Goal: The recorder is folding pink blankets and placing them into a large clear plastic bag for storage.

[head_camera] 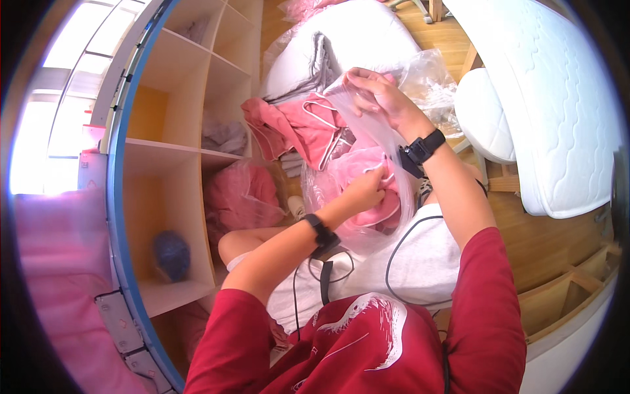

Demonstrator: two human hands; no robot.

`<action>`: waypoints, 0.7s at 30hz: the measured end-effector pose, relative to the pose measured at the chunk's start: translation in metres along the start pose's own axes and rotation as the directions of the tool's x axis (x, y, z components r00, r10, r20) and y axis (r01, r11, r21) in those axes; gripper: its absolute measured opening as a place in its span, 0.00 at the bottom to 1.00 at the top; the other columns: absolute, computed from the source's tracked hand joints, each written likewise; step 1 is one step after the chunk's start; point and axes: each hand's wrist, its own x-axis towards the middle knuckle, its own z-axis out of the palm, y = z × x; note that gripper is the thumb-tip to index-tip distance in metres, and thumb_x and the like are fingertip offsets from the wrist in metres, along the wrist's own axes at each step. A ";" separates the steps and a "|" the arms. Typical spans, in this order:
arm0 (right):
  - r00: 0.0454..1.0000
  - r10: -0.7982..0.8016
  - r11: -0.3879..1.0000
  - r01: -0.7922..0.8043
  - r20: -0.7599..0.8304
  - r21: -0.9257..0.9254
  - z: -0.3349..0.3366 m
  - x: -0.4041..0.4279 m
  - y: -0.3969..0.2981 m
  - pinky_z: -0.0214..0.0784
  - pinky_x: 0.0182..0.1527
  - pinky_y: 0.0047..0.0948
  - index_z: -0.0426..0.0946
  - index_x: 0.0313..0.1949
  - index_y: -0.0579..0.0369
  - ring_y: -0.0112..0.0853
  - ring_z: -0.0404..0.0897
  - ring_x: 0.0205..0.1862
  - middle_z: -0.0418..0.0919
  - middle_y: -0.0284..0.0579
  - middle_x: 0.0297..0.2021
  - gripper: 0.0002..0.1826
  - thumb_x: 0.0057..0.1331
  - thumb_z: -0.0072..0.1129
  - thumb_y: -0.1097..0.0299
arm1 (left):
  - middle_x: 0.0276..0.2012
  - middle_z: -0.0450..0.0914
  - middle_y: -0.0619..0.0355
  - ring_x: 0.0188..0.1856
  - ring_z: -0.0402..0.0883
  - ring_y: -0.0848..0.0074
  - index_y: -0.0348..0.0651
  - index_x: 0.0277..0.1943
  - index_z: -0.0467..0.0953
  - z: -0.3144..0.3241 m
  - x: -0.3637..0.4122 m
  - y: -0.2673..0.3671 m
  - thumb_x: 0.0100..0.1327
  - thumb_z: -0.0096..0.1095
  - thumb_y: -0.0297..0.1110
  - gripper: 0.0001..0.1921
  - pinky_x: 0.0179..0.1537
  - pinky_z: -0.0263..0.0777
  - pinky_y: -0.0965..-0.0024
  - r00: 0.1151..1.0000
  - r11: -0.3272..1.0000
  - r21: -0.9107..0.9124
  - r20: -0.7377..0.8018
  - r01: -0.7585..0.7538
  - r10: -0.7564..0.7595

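A clear plastic bag [406, 197] hangs between my arms, its lower part resting by my lap. Pinched in the raised fingers of my right hand [376, 93] is the upper edge of this bag. Inside its mouth lies a bunched pink cloth [347, 165] with white edging. My left hand [366, 189] is curled in a fist on that cloth; the fingertips are hidden. Just beyond the bag, a darker pink cloth with white piping [290, 125] lies crumpled against a folded grey-white quilt [300, 66].
To the left stands a white cubby shelf [170, 152] holding a blue bundle [171, 256]. A bagged pink bundle [246, 194] sits beside it. On the right are a white mattress [561, 113] and a white round cushion [482, 115]. More loose plastic [430, 83] lies ahead on the wooden floor [541, 246].
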 end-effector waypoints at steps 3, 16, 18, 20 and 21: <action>1.000 0.000 0.999 0.000 -0.001 -0.042 -0.002 -0.006 -0.004 0.65 0.27 0.21 0.74 0.39 0.51 0.14 0.56 0.12 0.72 0.26 0.24 0.08 0.70 0.49 0.63 | 0.39 0.78 0.40 0.42 0.78 0.49 0.36 0.46 0.70 0.035 -0.007 -0.025 0.51 0.57 0.27 0.17 0.41 0.71 0.58 0.970 0.991 0.076 0.212 0.108 -0.122; 0.997 0.010 1.000 -0.010 -0.075 0.004 -0.016 -0.030 -0.022 0.61 0.23 0.21 0.75 0.38 0.52 0.14 0.56 0.12 0.68 0.27 0.16 0.08 0.70 0.49 0.64 | 0.38 0.82 0.45 0.40 0.81 0.54 0.41 0.45 0.79 -0.035 -0.064 -0.132 0.53 0.63 0.46 0.21 0.44 0.73 0.58 0.866 0.800 0.336 -0.148 0.498 -0.477; 0.997 -0.003 1.000 0.004 -0.080 0.006 -0.010 -0.023 -0.023 0.62 0.23 0.21 0.75 0.38 0.52 0.15 0.56 0.12 0.72 0.30 0.18 0.08 0.70 0.49 0.64 | 0.35 0.83 0.47 0.36 0.83 0.59 0.40 0.44 0.80 -0.053 -0.081 -0.172 0.52 0.65 0.42 0.19 0.42 0.75 0.62 0.809 0.776 0.244 -0.082 0.582 -0.581; 0.977 -0.025 0.999 0.017 -0.214 -0.040 -0.014 -0.028 -0.026 0.63 0.23 0.20 0.74 0.38 0.52 0.15 0.57 0.12 0.81 0.38 0.29 0.08 0.70 0.49 0.63 | 0.30 0.82 0.47 0.30 0.81 0.64 0.37 0.39 0.79 -0.089 -0.076 -0.168 0.57 0.59 0.34 0.11 0.36 0.74 0.64 0.806 0.838 0.001 -0.272 0.546 -0.525; 0.977 -0.021 0.999 0.012 -0.214 -0.043 -0.014 -0.027 -0.025 0.63 0.23 0.20 0.74 0.38 0.52 0.15 0.57 0.12 0.81 0.38 0.29 0.08 0.70 0.49 0.63 | 0.26 0.79 0.50 0.28 0.78 0.68 0.36 0.36 0.78 -0.116 -0.080 -0.168 0.60 0.56 0.31 0.08 0.34 0.72 0.67 0.770 0.862 -0.141 -0.396 0.487 -0.500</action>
